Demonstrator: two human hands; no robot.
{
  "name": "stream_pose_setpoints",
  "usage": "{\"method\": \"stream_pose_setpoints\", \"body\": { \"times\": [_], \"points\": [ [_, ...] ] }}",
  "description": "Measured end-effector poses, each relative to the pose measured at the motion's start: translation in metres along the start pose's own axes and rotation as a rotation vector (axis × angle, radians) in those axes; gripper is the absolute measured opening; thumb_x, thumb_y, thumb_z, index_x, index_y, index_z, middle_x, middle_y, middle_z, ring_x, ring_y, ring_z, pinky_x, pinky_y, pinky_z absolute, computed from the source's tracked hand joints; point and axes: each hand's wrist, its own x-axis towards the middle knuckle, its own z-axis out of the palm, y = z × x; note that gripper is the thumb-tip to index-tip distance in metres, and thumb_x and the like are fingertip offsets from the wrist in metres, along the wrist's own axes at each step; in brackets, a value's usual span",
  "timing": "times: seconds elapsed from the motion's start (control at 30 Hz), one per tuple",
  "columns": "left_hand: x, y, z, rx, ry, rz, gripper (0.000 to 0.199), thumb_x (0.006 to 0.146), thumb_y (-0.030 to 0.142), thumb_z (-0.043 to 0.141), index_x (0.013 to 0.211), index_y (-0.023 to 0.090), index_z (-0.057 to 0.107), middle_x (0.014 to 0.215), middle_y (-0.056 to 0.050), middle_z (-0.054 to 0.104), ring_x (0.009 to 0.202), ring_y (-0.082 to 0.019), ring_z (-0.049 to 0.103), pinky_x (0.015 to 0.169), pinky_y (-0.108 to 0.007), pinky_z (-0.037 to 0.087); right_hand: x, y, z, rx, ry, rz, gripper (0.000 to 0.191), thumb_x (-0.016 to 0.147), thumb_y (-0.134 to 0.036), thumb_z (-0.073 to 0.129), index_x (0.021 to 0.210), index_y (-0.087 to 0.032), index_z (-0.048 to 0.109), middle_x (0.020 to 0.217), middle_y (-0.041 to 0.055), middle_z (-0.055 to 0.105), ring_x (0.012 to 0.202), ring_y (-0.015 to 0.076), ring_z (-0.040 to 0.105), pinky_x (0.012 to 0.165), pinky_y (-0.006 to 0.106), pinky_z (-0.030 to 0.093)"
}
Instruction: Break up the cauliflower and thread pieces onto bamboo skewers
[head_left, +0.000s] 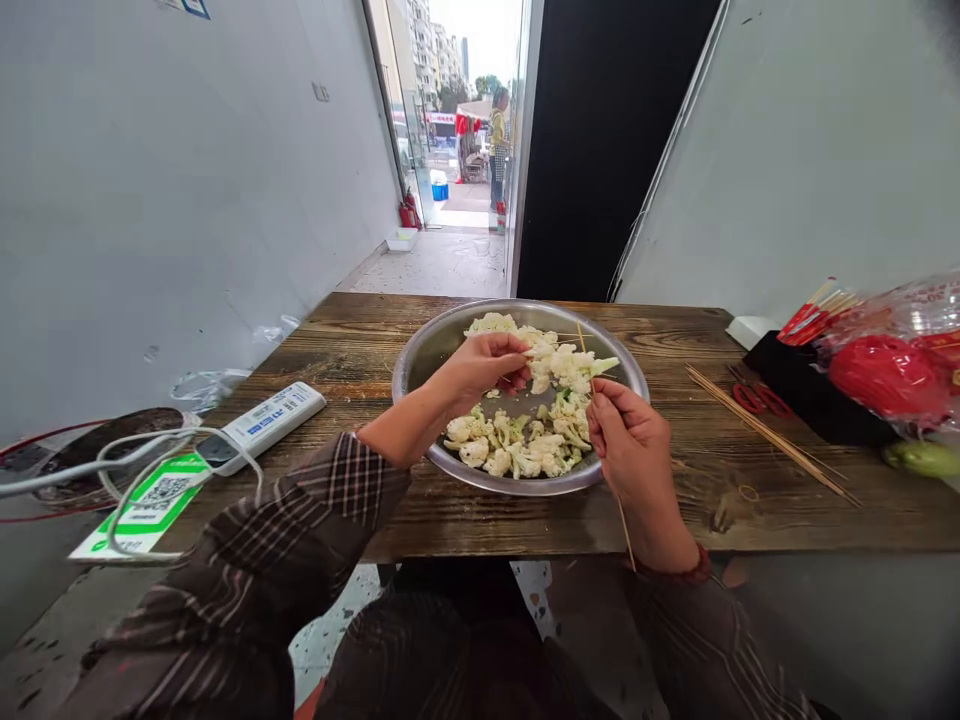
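A wide metal bowl (409, 375) with cauliflower florets (517, 450) in it stands on the wooden table before me. Over its middle, my left hand (487, 362) is closed, pinching a cauliflower floret (538, 368) at its left side. My right hand (630, 432) grips a thin bamboo skewer (624, 530) above the bowl's right rim. The skewer slants from below the hand up to the cauliflower, its upper tip showing above. Whether it pierces the floret in my left hand, I cannot make out. Other skewers lie among the florets at the back of the bowl.
Loose bamboo skewers (772, 432) lie on the table (360, 350) at the right, beside red-handled scissors (759, 397) and a black box (802, 385) with red-wrapped sticks. A white power strip (274, 425), cables and a green QR card (146, 510) are at the left. A person (498, 145) stands outside the doorway.
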Motion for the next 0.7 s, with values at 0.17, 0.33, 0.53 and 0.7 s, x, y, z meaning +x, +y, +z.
{"method": "stream_pose_setpoints", "body": {
  "times": [0.17,0.33,0.53,0.7],
  "points": [
    [-0.005,-0.01,-0.005,-0.102,0.063,-0.003,0.014,0.078,0.021,0.067,0.078,0.014,0.054,0.059,0.0,0.061,0.045,-0.005,0.053,0.042,-0.016,0.036,-0.001,-0.001,0.002,-0.003,0.007,0.015,0.024,0.081,-0.037,0.064,0.096,-0.018,0.063,0.057,-0.0057,0.045,0.045,0.0059,0.034,0.038,0.018,0.024],
    [-0.006,-0.01,-0.007,-0.214,0.02,0.011,0.016,0.08,0.022,0.065,0.079,0.013,0.052,0.063,-0.002,0.064,0.048,-0.008,0.058,0.046,-0.019,0.044,-0.001,0.002,0.001,-0.042,0.004,-0.002,0.026,0.081,-0.038,0.063,0.097,-0.017,0.063,0.056,-0.0062,0.044,0.044,0.0059,0.033,0.037,0.019,0.024],
    [-0.006,-0.013,-0.008,-0.261,0.025,0.096,0.02,0.08,0.026,0.066,0.078,0.012,0.052,0.067,-0.003,0.064,0.055,-0.01,0.061,0.054,-0.022,0.051,-0.003,0.001,0.001,-0.101,-0.045,0.0,0.026,0.083,-0.038,0.062,0.098,-0.017,0.063,0.055,-0.0064,0.043,0.044,0.0061,0.033,0.039,0.019,0.024],
    [-0.007,-0.014,-0.007,-0.158,0.114,0.247,0.021,0.075,0.021,0.069,0.079,0.013,0.05,0.064,0.001,0.061,0.055,-0.009,0.06,0.054,-0.021,0.05,-0.006,-0.002,0.001,-0.153,-0.066,0.011,0.026,0.083,-0.039,0.061,0.097,-0.017,0.063,0.055,-0.0058,0.044,0.044,0.0064,0.034,0.039,0.019,0.026]
  ]
}}
